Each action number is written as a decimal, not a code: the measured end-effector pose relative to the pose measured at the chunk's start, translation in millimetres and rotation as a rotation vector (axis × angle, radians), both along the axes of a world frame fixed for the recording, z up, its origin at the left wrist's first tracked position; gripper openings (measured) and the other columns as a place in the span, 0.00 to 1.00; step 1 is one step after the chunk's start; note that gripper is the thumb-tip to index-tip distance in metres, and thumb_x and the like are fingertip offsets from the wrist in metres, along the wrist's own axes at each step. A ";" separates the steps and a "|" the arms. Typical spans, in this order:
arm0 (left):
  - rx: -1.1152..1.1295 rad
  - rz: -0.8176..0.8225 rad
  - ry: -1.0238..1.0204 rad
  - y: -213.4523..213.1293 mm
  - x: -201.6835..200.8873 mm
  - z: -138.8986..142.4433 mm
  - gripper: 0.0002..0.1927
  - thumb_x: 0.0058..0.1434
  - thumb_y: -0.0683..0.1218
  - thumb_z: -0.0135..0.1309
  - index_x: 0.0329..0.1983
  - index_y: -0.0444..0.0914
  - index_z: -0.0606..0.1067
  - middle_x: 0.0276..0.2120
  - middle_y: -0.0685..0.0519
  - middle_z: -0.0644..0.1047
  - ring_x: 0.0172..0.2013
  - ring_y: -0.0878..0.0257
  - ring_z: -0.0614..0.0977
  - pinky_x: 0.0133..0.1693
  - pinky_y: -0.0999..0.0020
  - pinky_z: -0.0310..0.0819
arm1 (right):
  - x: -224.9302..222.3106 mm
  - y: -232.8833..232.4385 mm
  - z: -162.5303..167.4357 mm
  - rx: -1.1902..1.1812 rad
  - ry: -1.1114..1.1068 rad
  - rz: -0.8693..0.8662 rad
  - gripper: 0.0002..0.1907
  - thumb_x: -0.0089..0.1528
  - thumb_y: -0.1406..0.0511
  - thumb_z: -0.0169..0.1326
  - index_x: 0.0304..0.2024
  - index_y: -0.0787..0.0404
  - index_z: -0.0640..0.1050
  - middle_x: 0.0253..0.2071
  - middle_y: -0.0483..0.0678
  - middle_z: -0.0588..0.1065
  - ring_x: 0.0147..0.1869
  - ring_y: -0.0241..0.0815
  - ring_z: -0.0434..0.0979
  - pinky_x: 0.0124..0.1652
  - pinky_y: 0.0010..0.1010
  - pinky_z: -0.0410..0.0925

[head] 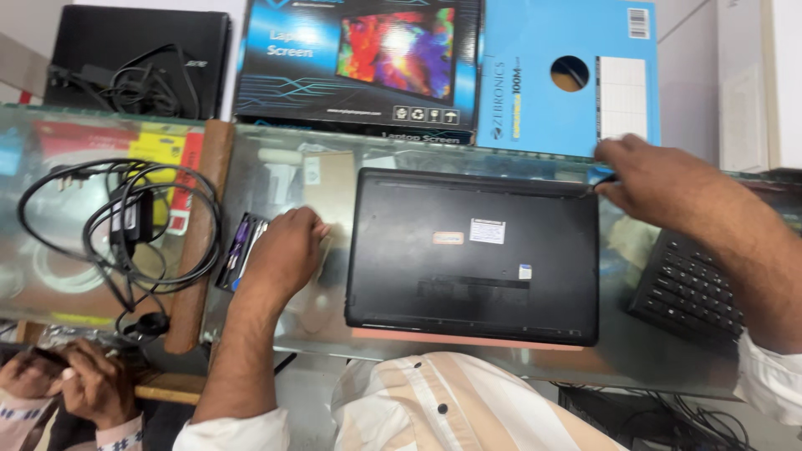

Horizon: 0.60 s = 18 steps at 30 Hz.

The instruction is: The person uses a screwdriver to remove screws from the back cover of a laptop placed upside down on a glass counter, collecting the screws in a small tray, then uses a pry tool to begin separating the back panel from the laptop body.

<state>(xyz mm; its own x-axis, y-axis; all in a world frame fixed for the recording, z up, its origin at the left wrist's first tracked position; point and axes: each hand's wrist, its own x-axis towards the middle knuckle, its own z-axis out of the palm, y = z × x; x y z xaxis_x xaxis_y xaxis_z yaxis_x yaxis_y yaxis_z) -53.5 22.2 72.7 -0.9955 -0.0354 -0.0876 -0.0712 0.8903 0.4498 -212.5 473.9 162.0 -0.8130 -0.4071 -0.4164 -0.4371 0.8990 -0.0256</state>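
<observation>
**Black laptop lying bottom-up on a glass desk, a hand at each side**

The glass-topped desk [276, 326] runs across the view, its near edge just above the person's striped shirt [443, 409]. At the near left corner another person's hands [71, 380] are clasped together below the desk edge, apart from the work.

On the middle of the desk lies the laptop [472, 255], closed and turned base upward, with a few small stickers on the base and a pale pink strip showing along its near edge. The left hand [284, 255] rests flat on the glass just beside the laptop's left edge, fingers loosely curled and holding nothing. Just left of that hand sits a small open tool case [238, 250] against a wooden divider strip [196, 242]. Beyond the strip, at the left end of the desk, a power adapter with coiled black cable [125, 221] lies on the glass.

At the right end a black keyboard [689, 288] lies partly under the right forearm. The right hand [656, 175] is at the laptop's far right corner, fingers pinched on a small blue-handled tool [600, 177] whose tip meets that corner.

Along the far edge stand a laptop-screen box [359, 63] and a light blue carton [568, 75]; a second black laptop with cables [138, 58] lies at the far left.
</observation>
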 end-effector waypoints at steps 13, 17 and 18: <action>-0.106 0.227 0.030 -25.8 57.2 -5.6 0.09 0.68 0.47 0.51 0.47 0.41 0.79 0.43 0.47 0.80 0.47 0.46 0.80 0.46 0.48 0.75 | 7.0 31.9 -23.1 0.042 0.034 -0.125 0.15 0.69 0.58 0.51 0.54 0.57 0.73 0.31 0.55 0.81 0.37 0.58 0.83 0.40 0.48 0.74; 0.006 0.061 0.153 13.3 48.0 -1.8 0.14 0.65 0.47 0.54 0.52 0.39 0.78 0.48 0.45 0.79 0.50 0.45 0.78 0.49 0.50 0.75 | 7.8 34.2 -17.0 -0.278 0.124 0.219 0.16 0.60 0.63 0.54 0.50 0.59 0.74 0.43 0.56 0.76 0.41 0.55 0.76 0.38 0.44 0.73; 0.037 0.011 0.114 29.3 45.1 -3.4 0.15 0.66 0.47 0.54 0.54 0.40 0.77 0.51 0.45 0.78 0.52 0.45 0.77 0.53 0.51 0.74 | 7.3 34.8 -15.2 -0.206 0.107 0.086 0.14 0.64 0.61 0.54 0.51 0.59 0.75 0.40 0.57 0.77 0.41 0.57 0.77 0.40 0.46 0.73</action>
